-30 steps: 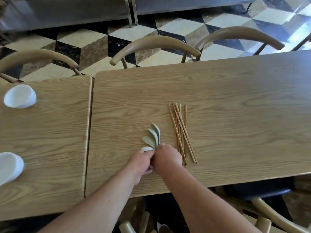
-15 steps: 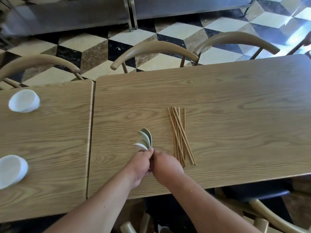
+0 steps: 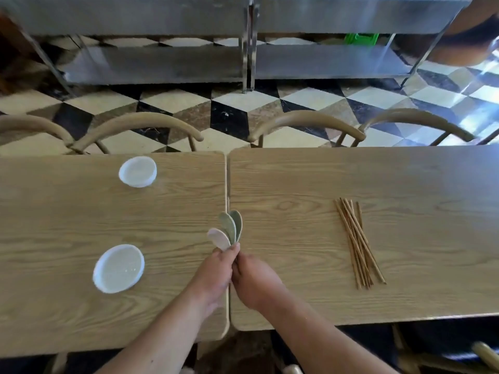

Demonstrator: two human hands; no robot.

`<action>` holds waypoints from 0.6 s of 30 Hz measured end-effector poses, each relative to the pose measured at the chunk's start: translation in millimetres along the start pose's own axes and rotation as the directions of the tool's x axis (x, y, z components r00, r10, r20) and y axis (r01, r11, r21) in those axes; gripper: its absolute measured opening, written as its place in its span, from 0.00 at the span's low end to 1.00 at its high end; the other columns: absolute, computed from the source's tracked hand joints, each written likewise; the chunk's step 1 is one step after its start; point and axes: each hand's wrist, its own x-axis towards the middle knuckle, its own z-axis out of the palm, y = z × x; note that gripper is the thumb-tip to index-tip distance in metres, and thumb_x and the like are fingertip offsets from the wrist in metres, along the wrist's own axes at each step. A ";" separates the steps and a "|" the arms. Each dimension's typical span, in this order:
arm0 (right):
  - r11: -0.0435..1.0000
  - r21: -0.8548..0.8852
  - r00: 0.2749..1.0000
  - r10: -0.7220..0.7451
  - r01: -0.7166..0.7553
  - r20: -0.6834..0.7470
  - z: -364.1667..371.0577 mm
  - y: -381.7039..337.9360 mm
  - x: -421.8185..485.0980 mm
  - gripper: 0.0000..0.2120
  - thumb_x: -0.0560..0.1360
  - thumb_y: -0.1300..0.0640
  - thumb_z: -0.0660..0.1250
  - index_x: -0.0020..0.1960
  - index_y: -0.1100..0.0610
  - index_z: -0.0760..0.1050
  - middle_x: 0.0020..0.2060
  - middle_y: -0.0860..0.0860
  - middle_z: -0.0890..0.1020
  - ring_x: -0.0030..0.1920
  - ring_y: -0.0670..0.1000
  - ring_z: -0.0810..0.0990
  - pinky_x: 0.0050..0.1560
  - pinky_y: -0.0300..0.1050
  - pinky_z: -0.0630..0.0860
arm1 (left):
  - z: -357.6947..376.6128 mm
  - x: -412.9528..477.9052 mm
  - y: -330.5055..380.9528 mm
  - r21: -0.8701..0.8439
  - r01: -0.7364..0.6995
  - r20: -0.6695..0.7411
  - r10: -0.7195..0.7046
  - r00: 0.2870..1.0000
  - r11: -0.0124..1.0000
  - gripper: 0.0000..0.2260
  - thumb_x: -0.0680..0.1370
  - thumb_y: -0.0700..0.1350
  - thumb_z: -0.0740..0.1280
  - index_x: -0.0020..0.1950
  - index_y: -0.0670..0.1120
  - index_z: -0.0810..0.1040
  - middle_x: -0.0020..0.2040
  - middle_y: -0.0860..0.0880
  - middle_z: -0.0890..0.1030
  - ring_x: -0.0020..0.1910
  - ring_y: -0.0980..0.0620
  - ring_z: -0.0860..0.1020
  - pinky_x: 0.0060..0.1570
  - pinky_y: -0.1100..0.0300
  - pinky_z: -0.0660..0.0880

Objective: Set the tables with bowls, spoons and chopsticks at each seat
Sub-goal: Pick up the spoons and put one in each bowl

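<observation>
Both hands hold a fan of three spoons point(image 3: 228, 229) by their handles, above the seam between two wooden tables. My left hand point(image 3: 214, 273) pinches the handles from the left, and my right hand point(image 3: 256, 282) grips them from the right. Two spoons are grey-green and the lowest is pale pink. A white bowl point(image 3: 118, 268) sits on the left table point(image 3: 54, 211) near me, and another white bowl point(image 3: 137, 171) stands at its far side. A bundle of several wooden chopsticks point(image 3: 356, 242) lies on the right table point(image 3: 418, 198).
Curved wooden chair backs point(image 3: 305, 121) line the far side of both tables. More chair parts show below the near edge at the lower right. Steel shelving point(image 3: 243, 58) stands beyond on a chequered floor.
The view has swung left, and both hands have carried the spoons from beside the chopsticks to the seam between the tables. Both bowls now show fully on the left table.
</observation>
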 end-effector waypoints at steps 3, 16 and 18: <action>0.995 0.093 0.998 0.037 -0.033 -0.047 32.0 -84.5 20.9 0.15 0.86 0.58 0.57 0.70 0.61 0.72 0.58 0.60 0.82 0.55 0.64 0.83 0.51 0.54 0.80 | -85.0 -18.8 13.2 -0.179 -0.011 0.023 0.016 1.000 0.984 0.11 0.87 0.51 0.64 0.59 0.45 0.83 0.48 0.49 0.88 0.47 0.56 0.85 0.47 0.56 0.78; 0.723 0.648 0.969 0.220 -0.241 0.115 117.5 -252.3 64.9 0.16 0.86 0.46 0.59 0.47 0.55 0.78 0.36 0.53 0.83 0.33 0.51 0.81 0.36 0.48 0.79 | -283.6 -69.2 40.5 -0.171 -0.032 0.049 0.041 0.998 0.985 0.19 0.88 0.51 0.62 0.46 0.36 0.77 0.34 0.37 0.73 0.26 0.45 0.72 0.22 0.55 0.72; 0.696 0.672 0.965 0.233 -0.253 0.122 119.4 -255.9 65.3 0.17 0.86 0.46 0.59 0.48 0.56 0.78 0.37 0.55 0.84 0.33 0.53 0.82 0.37 0.50 0.81 | -287.0 -70.6 41.2 -0.108 -0.043 0.028 0.047 0.999 0.993 0.20 0.88 0.51 0.62 0.43 0.37 0.76 0.33 0.38 0.73 0.24 0.46 0.71 0.23 0.57 0.71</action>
